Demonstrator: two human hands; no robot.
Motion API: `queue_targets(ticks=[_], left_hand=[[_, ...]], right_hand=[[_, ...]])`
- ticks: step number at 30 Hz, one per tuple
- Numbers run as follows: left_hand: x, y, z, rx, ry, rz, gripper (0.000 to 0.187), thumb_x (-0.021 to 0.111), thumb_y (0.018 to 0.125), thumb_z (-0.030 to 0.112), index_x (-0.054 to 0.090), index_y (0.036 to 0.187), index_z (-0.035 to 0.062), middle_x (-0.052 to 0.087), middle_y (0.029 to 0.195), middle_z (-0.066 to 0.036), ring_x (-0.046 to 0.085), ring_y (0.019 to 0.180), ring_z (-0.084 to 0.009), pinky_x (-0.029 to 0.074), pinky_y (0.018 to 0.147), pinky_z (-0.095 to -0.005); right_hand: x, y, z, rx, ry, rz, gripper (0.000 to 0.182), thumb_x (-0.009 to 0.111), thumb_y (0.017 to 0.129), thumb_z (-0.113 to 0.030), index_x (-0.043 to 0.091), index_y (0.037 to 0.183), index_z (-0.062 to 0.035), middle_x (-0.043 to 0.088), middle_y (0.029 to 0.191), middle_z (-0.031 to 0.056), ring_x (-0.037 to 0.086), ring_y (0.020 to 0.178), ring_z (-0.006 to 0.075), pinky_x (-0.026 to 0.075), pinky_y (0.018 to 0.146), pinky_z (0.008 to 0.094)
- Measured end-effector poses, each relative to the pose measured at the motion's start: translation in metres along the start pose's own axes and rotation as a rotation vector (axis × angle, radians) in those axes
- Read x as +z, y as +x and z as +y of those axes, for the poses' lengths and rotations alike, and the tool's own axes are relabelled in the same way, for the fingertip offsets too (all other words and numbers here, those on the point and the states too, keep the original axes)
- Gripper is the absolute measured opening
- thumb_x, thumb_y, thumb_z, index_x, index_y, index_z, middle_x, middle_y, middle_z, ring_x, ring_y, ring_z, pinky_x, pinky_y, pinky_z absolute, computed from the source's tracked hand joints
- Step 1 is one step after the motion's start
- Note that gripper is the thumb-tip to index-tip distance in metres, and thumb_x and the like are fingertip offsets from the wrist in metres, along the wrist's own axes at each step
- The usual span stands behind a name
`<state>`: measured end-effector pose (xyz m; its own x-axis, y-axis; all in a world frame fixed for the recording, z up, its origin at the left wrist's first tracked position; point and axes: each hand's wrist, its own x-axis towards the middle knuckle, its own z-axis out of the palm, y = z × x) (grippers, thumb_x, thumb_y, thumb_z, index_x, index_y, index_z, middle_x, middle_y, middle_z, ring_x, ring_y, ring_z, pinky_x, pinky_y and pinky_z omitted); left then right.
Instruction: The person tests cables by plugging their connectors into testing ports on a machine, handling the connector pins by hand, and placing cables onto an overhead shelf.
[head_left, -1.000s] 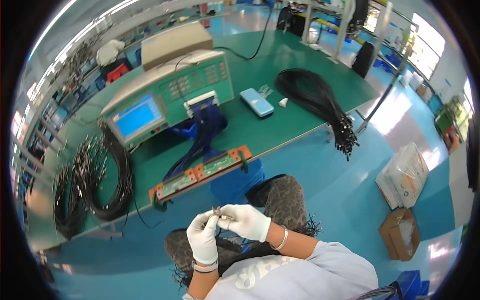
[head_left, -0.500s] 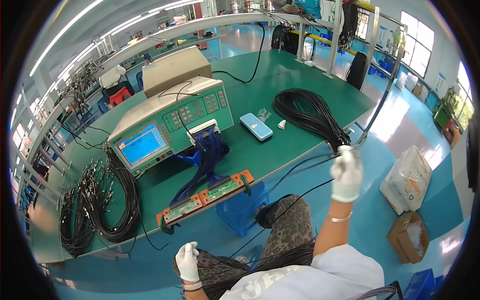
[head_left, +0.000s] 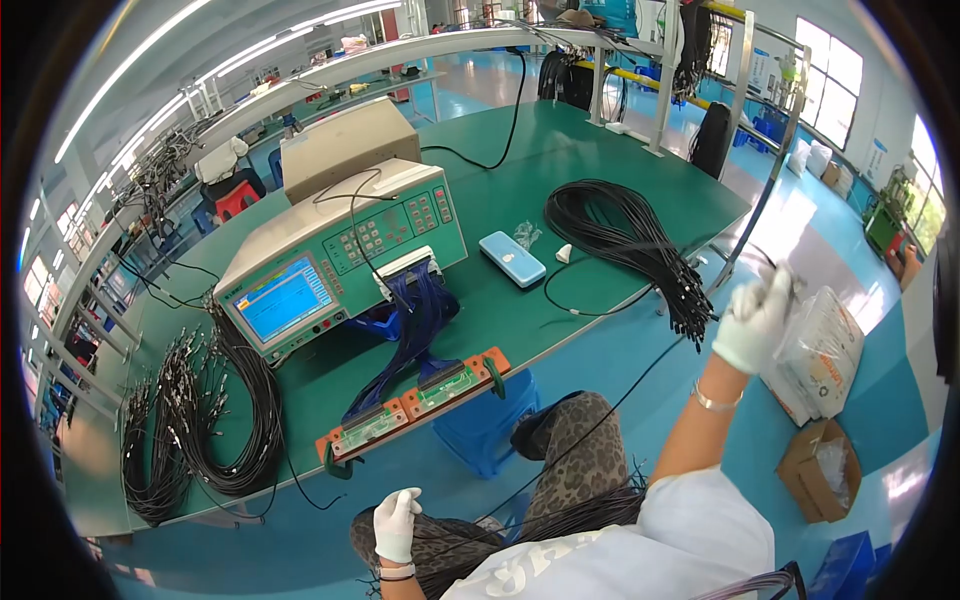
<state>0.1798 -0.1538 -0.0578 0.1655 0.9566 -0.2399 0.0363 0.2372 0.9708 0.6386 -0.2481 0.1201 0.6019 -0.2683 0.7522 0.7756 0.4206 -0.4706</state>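
My right hand point(head_left: 752, 318), in a white glove, is raised beyond the table's right front edge. Its fingers are bent together round a thin black cable, blurred near the fingertips. Left of it, a looped bundle of black cables point(head_left: 610, 215) lies on the green table, its ends hanging over the edge. My left hand point(head_left: 396, 525), also gloved, is closed above my lap, near a black cable point(head_left: 545, 465) that slants up to the right; whether it grips that cable is unclear. More black cables point(head_left: 585, 512) rest across my lap.
A tester with a lit screen point(head_left: 283, 298) stands on the green table point(head_left: 500, 150), wired to orange-based connector boards point(head_left: 440, 390). A blue case point(head_left: 512, 259) lies beside it. Black cable bundles point(head_left: 240, 440) are at left, a stool point(head_left: 485, 430) below, a cardboard box point(head_left: 815, 470) at right.
My right hand has moved right, away from the cable bundle, whose ends now show fully. A cable end now lies by the blue case. My left hand has shifted slightly right.
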Motion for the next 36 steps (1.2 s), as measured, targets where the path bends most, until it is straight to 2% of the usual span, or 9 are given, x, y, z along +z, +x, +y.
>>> queue_targets(ticks=[1,4,6,9,11,19,23,28,36], left_hand=[[0.002,0.0,0.001,-0.021,0.002,-0.016,0.028,0.048,0.091,0.019,0.063,0.092,-0.0045,0.055,0.062,-0.003,0.034,0.044,-0.0039,0.025,0.04,-0.0174],[0.008,-0.002,0.002,-0.09,0.011,-0.057,0.027,0.048,0.091,0.019,0.062,0.093,-0.0045,0.055,0.063,-0.003,0.034,0.045,-0.0038,0.026,0.041,-0.0174],[0.011,-0.006,0.0,-0.117,-0.019,-0.056,0.028,0.048,0.092,0.019,0.063,0.093,-0.0043,0.055,0.062,-0.003,0.034,0.045,-0.0041,0.026,0.041,-0.0174],[0.015,-0.005,-0.001,-0.165,-0.111,-0.077,0.028,0.047,0.092,0.02,0.063,0.093,-0.0038,0.054,0.062,-0.004,0.034,0.045,-0.0048,0.026,0.041,-0.0174],[0.022,-0.006,0.01,-0.139,-0.148,-0.102,0.027,0.047,0.092,0.018,0.062,0.094,-0.0039,0.055,0.064,-0.005,0.035,0.046,-0.0051,0.027,0.042,-0.0174],[0.043,0.01,0.008,-0.105,-0.295,-0.31,0.025,0.044,0.093,0.018,0.062,0.099,0.0018,0.054,0.068,-0.002,0.037,0.048,-0.0065,0.03,0.043,-0.0179],[0.072,0.025,-0.002,-0.186,-0.232,-0.368,0.026,0.044,0.094,0.019,0.061,0.101,0.0018,0.054,0.068,-0.002,0.037,0.048,-0.0058,0.03,0.043,-0.0174],[0.117,0.034,0.0,-0.346,-0.119,-0.4,0.026,0.045,0.094,0.019,0.06,0.104,0.0012,0.054,0.067,-0.002,0.037,0.047,-0.0059,0.029,0.043,-0.0171],[0.137,0.048,-0.007,-0.302,-0.31,-0.285,0.029,0.047,0.093,0.02,0.055,0.111,0.0001,0.055,0.079,-0.003,0.042,0.057,-0.0084,0.034,0.05,-0.019]], right_hand=[[0.017,0.003,0.008,-0.454,-0.634,-0.067,0.021,0.049,0.089,-0.005,0.056,0.109,-0.0032,0.066,0.082,0.0045,0.037,0.045,0.0041,0.026,0.04,0.0146],[0.088,0.023,-0.006,-0.141,-0.216,-0.297,0.019,0.049,0.089,-0.005,0.057,0.107,-0.004,0.066,0.084,0.0058,0.043,0.054,0.0038,0.033,0.047,0.0155],[0.127,0.041,0.016,0.001,0.07,-0.436,0.03,0.046,0.082,0.007,0.057,0.108,-0.001,0.063,0.095,0.0066,0.061,0.082,0.0122,0.042,0.064,0.0208],[0.179,0.067,0.022,0.288,0.277,-0.362,0.014,0.047,0.092,-0.009,0.059,0.099,-0.006,0.066,0.083,0.0093,0.049,0.048,0.0067,0.032,0.04,0.0167],[0.183,0.091,0.01,0.149,0.384,-0.298,0.012,0.05,0.092,-0.014,0.057,0.099,-0.0074,0.066,0.085,0.0112,0.035,0.037,0.0032,0.023,0.032,0.0174],[0.121,0.169,0.102,0.033,0.238,0.014,0.012,0.051,0.091,-0.021,0.053,0.095,-0.0101,0.066,0.091,0.0102,0.033,0.033,0.0049,0.024,0.03,0.019],[0.042,0.145,0.24,0.74,-0.26,0.084,0.028,0.049,0.088,-0.037,0.053,0.095,-0.0105,0.066,0.092,0.0028,0.037,0.035,0.0094,0.029,0.031,0.023],[-0.066,0.068,0.424,1.233,-0.097,0.368,0.013,0.048,0.087,-0.025,0.049,0.092,-0.0138,0.065,0.084,0.005,0.039,0.038,0.0124,0.029,0.031,0.0251],[-0.059,0.085,0.382,1.179,0.111,0.273,0.017,0.046,0.09,-0.025,0.053,0.093,-0.0106,0.055,0.072,0.0019,0.035,0.037,0.009,0.025,0.031,0.0225]])
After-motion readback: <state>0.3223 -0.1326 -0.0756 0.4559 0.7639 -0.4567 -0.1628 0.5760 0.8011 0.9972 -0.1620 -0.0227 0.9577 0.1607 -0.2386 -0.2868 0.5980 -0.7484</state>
